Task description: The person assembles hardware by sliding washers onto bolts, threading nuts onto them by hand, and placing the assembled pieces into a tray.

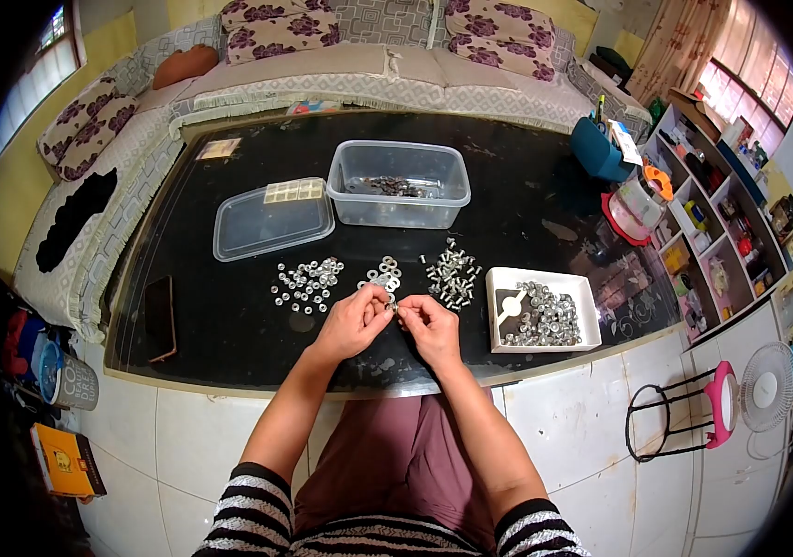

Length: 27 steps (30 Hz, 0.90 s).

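Observation:
Fingertips of my left hand [356, 321] and my right hand [432, 330] meet in a pinch over the table's near side. Between them is a small metal fastener [393, 304], mostly covered by the fingers; its exact kind is too small to make out. Just beyond my hands lies a small heap of flat washers [383, 273]. Left of it, nuts [307, 282] are spread out, and to the right is a pile of short bolts [453, 277]. A white box [591, 316] farther right holds many metal fasteners [550, 317].
Behind the piles, a clear plastic tub [401, 215] contains dark small metal parts. Its lid [266, 232] lies beside it. A phone [162, 318] rests at the left of the black table [508, 186]. A jar [640, 204] and teal container [598, 150] stand right.

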Each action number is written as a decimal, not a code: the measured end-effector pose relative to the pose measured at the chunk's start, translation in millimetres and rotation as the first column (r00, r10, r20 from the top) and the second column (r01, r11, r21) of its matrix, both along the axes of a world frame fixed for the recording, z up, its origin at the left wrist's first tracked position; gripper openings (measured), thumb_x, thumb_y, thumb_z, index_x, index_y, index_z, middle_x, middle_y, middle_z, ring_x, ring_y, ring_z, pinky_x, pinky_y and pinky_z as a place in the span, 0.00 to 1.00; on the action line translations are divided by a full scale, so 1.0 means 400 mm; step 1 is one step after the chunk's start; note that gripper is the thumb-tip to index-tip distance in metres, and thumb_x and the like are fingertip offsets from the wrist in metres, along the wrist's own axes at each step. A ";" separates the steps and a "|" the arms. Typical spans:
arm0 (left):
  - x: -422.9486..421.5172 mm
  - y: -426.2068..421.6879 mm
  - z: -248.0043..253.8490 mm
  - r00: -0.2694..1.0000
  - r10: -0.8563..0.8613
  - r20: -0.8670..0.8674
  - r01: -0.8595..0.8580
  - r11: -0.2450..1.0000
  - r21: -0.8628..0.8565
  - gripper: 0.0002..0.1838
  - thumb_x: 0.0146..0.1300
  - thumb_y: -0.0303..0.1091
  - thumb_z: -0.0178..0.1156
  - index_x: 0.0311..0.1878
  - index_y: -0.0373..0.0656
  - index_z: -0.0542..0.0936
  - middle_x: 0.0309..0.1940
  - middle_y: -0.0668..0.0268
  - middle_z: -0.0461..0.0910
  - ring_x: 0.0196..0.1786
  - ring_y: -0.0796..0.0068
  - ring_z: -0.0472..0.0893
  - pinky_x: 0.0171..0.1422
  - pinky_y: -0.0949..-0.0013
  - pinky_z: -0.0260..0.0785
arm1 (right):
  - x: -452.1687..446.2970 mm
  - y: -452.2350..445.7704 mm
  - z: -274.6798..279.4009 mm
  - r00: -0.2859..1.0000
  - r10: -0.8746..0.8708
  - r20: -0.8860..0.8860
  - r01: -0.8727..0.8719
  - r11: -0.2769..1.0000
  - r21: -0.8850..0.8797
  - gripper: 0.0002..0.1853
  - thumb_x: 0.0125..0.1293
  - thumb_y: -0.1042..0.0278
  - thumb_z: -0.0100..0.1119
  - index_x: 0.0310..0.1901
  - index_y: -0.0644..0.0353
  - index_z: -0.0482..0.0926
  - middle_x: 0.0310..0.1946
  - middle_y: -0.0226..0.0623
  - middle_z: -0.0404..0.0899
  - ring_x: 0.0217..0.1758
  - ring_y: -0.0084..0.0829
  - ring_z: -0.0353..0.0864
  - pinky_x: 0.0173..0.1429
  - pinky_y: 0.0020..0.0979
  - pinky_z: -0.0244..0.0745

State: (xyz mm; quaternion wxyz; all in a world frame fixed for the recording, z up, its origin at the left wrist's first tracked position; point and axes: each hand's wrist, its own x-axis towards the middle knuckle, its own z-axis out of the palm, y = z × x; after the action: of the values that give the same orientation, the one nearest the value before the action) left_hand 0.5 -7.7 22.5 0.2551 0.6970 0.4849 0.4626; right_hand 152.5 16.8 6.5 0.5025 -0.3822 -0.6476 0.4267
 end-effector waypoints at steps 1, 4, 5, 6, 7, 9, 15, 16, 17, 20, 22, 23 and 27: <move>0.003 -0.002 0.009 1.000 -0.002 0.011 0.002 1.000 -0.004 0.05 0.55 0.26 0.55 0.33 0.39 0.69 0.20 0.69 0.66 0.22 0.82 0.64 0.26 0.78 0.58 | 0.000 0.001 -0.002 1.000 -0.005 -0.008 0.005 1.000 -0.003 0.03 0.55 0.76 0.57 0.32 0.65 0.76 0.23 0.31 0.76 0.25 0.16 0.74 0.30 0.19 0.71; 0.000 0.001 -0.001 1.000 -0.011 0.004 0.011 1.000 0.008 0.05 0.55 0.26 0.55 0.33 0.39 0.70 0.20 0.69 0.66 0.22 0.82 0.64 0.27 0.78 0.59 | 0.000 0.001 -0.003 1.000 0.003 -0.003 -0.003 1.000 -0.010 0.03 0.56 0.76 0.57 0.32 0.65 0.76 0.23 0.31 0.77 0.25 0.17 0.75 0.30 0.19 0.71; -0.003 0.005 -0.012 1.000 -0.019 -0.015 0.019 1.000 0.024 0.05 0.55 0.26 0.55 0.34 0.39 0.70 0.21 0.69 0.67 0.22 0.82 0.64 0.27 0.78 0.59 | 0.000 0.001 -0.003 1.000 0.003 -0.003 -0.003 1.000 -0.010 0.03 0.56 0.76 0.57 0.32 0.65 0.76 0.23 0.31 0.77 0.25 0.17 0.75 0.30 0.19 0.71; -0.006 0.010 -0.023 1.000 -0.019 -0.015 0.019 1.000 0.024 0.05 0.55 0.26 0.55 0.34 0.39 0.70 0.21 0.69 0.67 0.22 0.82 0.64 0.27 0.78 0.59 | 0.001 0.000 -0.002 1.000 0.012 0.009 -0.012 1.000 0.002 0.03 0.56 0.76 0.57 0.32 0.65 0.76 0.23 0.31 0.77 0.25 0.17 0.75 0.30 0.19 0.71; -0.008 0.017 -0.036 0.999 0.005 -0.052 -0.001 0.997 0.077 0.05 0.55 0.26 0.55 0.34 0.39 0.70 0.21 0.69 0.67 0.22 0.82 0.64 0.27 0.79 0.59 | 0.001 0.000 -0.002 1.000 0.022 0.021 -0.022 1.000 0.014 0.03 0.56 0.76 0.57 0.32 0.65 0.76 0.23 0.31 0.77 0.25 0.17 0.75 0.30 0.19 0.71; -0.003 0.011 -0.018 0.996 0.030 -0.088 -0.018 0.991 0.131 0.05 0.54 0.26 0.55 0.34 0.39 0.70 0.21 0.69 0.67 0.22 0.82 0.64 0.27 0.79 0.59 | 0.001 0.001 -0.003 1.000 0.014 0.000 -0.014 1.000 0.004 0.03 0.56 0.76 0.57 0.32 0.65 0.76 0.23 0.31 0.77 0.25 0.17 0.75 0.30 0.19 0.71; -0.001 0.006 -0.012 1.000 -0.007 -0.011 0.007 1.000 0.015 0.06 0.54 0.26 0.56 0.34 0.38 0.70 0.22 0.69 0.68 0.22 0.82 0.64 0.27 0.78 0.60 | 0.001 0.001 0.000 1.000 0.016 -0.006 -0.016 1.000 -0.001 0.03 0.55 0.77 0.57 0.32 0.65 0.76 0.23 0.31 0.77 0.25 0.16 0.75 0.30 0.19 0.71; -0.004 0.012 -0.028 0.998 0.007 -0.056 -0.003 0.998 0.067 0.06 0.53 0.25 0.57 0.34 0.38 0.70 0.22 0.70 0.68 0.22 0.83 0.64 0.27 0.79 0.60 | 0.001 0.001 -0.001 1.000 0.020 -0.003 -0.020 1.000 0.000 0.03 0.55 0.77 0.57 0.32 0.65 0.76 0.23 0.31 0.77 0.25 0.16 0.75 0.30 0.19 0.71; -0.004 0.014 -0.030 0.995 0.023 -0.101 -0.011 0.993 0.120 0.07 0.53 0.25 0.57 0.34 0.38 0.70 0.22 0.70 0.68 0.22 0.83 0.64 0.27 0.79 0.59 | 0.001 0.000 0.001 1.000 0.020 -0.003 -0.020 1.000 0.000 0.03 0.55 0.77 0.57 0.32 0.65 0.76 0.23 0.31 0.77 0.25 0.16 0.75 0.30 0.19 0.71; -0.001 0.002 -0.006 1.000 0.016 -0.014 -0.016 1.000 0.017 0.06 0.55 0.27 0.56 0.33 0.38 0.70 0.22 0.68 0.68 0.22 0.80 0.66 0.27 0.77 0.60 | 0.001 -0.002 0.005 1.000 0.014 0.000 -0.014 1.000 -0.009 0.03 0.55 0.76 0.57 0.32 0.65 0.76 0.23 0.31 0.77 0.25 0.16 0.75 0.30 0.19 0.71; 0.003 -0.001 0.004 1.000 0.003 -0.006 -0.003 1.000 0.015 0.06 0.55 0.27 0.56 0.34 0.38 0.70 0.22 0.67 0.68 0.22 0.79 0.66 0.28 0.76 0.61 | 0.001 -0.001 0.004 1.000 0.011 -0.021 -0.011 1.000 -0.015 0.03 0.55 0.76 0.57 0.32 0.65 0.76 0.23 0.31 0.77 0.25 0.16 0.75 0.30 0.19 0.71; 0.004 -0.001 0.006 1.000 -0.011 0.002 0.010 1.000 0.013 0.05 0.56 0.27 0.55 0.34 0.38 0.70 0.22 0.66 0.69 0.22 0.78 0.67 0.28 0.76 0.61 | 0.000 -0.001 0.004 1.000 0.011 -0.021 -0.011 1.000 -0.016 0.03 0.55 0.76 0.57 0.32 0.65 0.76 0.23 0.31 0.77 0.25 0.16 0.75 0.30 0.19 0.71; -0.006 0.013 -0.026 0.997 0.006 -0.073 -0.004 1.000 0.031 0.07 0.54 0.27 0.56 0.34 0.38 0.70 0.22 0.68 0.69 0.22 0.80 0.66 0.28 0.77 0.61 | 0.001 0.002 -0.003 0.999 0.031 -0.020 -0.031 0.999 -0.019 0.03 0.55 0.76 0.57 0.32 0.65 0.76 0.23 0.30 0.77 0.25 0.16 0.75 0.30 0.19 0.71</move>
State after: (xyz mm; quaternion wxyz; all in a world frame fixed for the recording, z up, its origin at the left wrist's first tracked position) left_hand -1.8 -2.5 11.9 0.2255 0.7160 0.4885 0.4448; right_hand 153.0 17.5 5.5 0.4985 -0.3728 -0.6444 0.4442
